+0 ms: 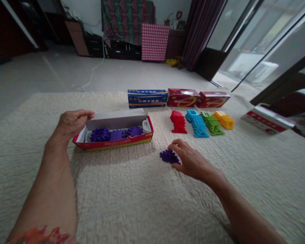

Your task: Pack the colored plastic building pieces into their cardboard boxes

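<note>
My left hand (72, 123) is closed on the upper left end of an open red cardboard box (117, 143), whose white lid flap stands up at the back. Inside the box lie several purple interlocking blocks (118, 135) and a white object (145, 126) at the right end that I cannot make out. To the right of the box, my right hand (189, 159) has its thumb and fingers around the right end of a flat purple interlocking block piece (168, 156), which rests on the cream quilted cover (127, 189).
Behind stand a blue box (147, 99) and two red boxes (183, 98). In front of them lie red (178, 122), blue (198, 124), green (212, 124) and yellow blocks (224, 120). A white and red box (267, 120) lies at the far right.
</note>
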`<state>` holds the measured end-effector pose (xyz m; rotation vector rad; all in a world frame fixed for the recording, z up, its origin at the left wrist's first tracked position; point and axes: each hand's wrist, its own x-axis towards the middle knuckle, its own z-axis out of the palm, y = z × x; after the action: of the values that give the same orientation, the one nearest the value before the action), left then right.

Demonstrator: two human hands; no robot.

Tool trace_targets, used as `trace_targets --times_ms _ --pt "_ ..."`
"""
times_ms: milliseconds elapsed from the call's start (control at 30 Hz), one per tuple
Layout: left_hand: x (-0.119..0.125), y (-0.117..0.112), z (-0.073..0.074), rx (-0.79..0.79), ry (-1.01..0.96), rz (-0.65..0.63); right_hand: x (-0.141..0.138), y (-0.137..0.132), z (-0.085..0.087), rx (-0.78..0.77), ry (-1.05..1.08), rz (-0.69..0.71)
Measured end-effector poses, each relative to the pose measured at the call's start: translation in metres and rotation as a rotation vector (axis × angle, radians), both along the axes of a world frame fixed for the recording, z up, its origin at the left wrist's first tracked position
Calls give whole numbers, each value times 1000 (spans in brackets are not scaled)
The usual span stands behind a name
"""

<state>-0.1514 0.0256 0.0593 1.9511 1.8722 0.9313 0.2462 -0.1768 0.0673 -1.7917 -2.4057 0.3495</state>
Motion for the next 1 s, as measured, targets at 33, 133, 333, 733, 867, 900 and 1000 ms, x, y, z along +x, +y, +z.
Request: trace_targets --times_ms 33,133,333,733,867,900,1000 --pt "1 -1 1 -4 -6 -4 0 -2 -1 22 -14 -4" --pt "3 -2 3 3 -3 -33 -1 -6 -2 60 -40 -1" --pt "-2 2 -1 40 24 -76 -6 -5 -7 19 -46 26" --pt "-2 5 -6 102 -16 -122 -5 -4 2 -78 212 43" --pt "-2 3 -4 94 -23 -139 -39 -3 1 -249 284 112" --pt "-1 3 -3 93 -24 -141 -47 -2 -2 -240 278 119" --pt "1 0 0 83 -10 -132 -61 -1 -9 -157 225 123"
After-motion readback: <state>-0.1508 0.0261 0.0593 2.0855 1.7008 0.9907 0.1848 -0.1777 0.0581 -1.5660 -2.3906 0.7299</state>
